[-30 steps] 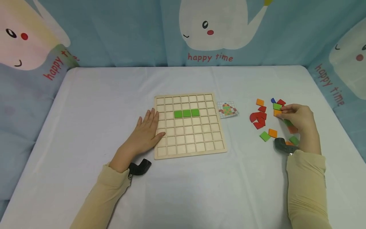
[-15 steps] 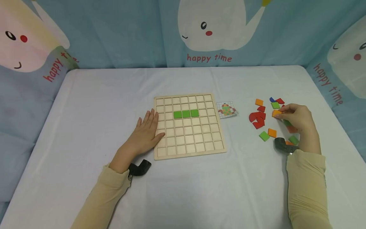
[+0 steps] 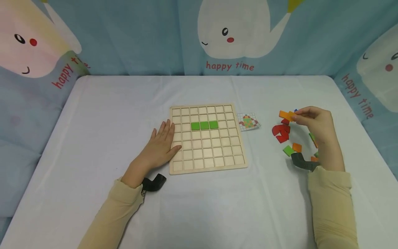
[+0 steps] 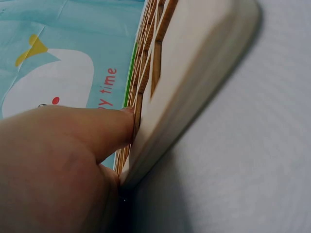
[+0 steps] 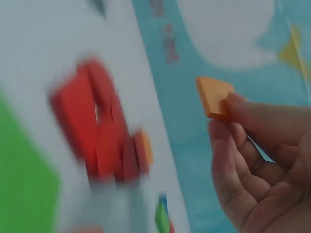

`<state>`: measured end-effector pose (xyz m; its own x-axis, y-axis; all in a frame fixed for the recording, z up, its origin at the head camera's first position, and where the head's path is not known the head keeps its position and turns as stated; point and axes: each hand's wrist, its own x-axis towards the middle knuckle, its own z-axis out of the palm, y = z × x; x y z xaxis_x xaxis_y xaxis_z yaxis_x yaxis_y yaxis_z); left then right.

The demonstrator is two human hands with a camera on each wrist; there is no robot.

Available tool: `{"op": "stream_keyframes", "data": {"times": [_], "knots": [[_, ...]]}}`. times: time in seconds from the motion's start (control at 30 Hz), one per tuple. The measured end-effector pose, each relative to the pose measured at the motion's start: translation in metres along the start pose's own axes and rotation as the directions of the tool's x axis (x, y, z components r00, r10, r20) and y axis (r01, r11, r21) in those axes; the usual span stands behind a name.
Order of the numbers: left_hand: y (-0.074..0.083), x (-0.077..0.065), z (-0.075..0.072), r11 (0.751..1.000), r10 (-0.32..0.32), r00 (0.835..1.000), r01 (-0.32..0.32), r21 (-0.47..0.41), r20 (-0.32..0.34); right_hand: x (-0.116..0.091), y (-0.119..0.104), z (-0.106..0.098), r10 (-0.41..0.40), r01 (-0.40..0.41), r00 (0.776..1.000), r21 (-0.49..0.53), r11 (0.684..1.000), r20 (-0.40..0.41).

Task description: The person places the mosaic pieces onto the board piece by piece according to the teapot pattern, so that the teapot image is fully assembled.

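My right hand (image 3: 320,126) pinches an orange square tile (image 5: 216,97) between thumb and fingertips, raised above the loose pieces at the right of the head view. The held tile overlaps a second orange tile (image 3: 283,114) there. My left hand (image 3: 157,148) lies flat with straight fingers along the left edge of the wooden grid board (image 3: 206,143). In the left wrist view its thumb (image 4: 112,128) rests on the board's frame. Three green square tiles (image 3: 204,125) sit in a row in the board's third row from the back.
A small pattern card (image 3: 248,121) lies just right of the board. Red pieces (image 3: 281,133) form a cluster below my right fingertips. Nearer me lie a green tile (image 3: 288,150) and an orange tile (image 3: 297,147). My right hand and wrist partly cover other pieces.
My right hand has picked up the orange tile from among the loose pieces and moved it up and leftward. The left hand stays put on the board.
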<state>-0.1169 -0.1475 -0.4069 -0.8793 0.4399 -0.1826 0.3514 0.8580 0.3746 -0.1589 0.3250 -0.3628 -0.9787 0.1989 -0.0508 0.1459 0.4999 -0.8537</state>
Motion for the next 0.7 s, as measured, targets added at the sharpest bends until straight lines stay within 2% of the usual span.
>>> {"op": "stream_keyframes", "data": {"times": [0.07,0.17,0.3,0.47,0.6,0.7], "knots": [[0.001,-0.001,-0.001,1.0,-0.001,1.0,0.001,-0.004,-0.005,-0.006,-0.016,0.012,-0.058,0.058,0.998,0.003,0.998,0.016],[0.001,-0.002,-0.001,1.0,-0.002,1.0,0.002,-0.011,-0.005,-0.012,-0.033,0.033,-0.091,0.091,0.995,0.015,0.996,0.046],[0.002,-0.002,-0.002,1.0,-0.006,1.0,0.006,-0.015,-0.002,-0.019,-0.049,0.06,-0.089,0.088,0.988,0.015,0.996,0.129],[0.002,-0.002,-0.001,1.0,-0.005,1.0,0.005,-0.009,-0.007,-0.027,-0.063,0.087,-0.143,0.129,0.962,0.072,0.989,0.234],[0.001,-0.001,0.0,1.0,-0.007,1.0,0.007,0.0,-0.003,-0.03,-0.071,0.108,-0.148,0.116,0.94,0.117,0.986,0.309],[0.001,-0.001,0.0,1.0,-0.012,1.0,0.012,0.002,0.0,-0.032,-0.078,0.128,-0.151,0.119,0.918,0.11,0.987,0.366]]}}
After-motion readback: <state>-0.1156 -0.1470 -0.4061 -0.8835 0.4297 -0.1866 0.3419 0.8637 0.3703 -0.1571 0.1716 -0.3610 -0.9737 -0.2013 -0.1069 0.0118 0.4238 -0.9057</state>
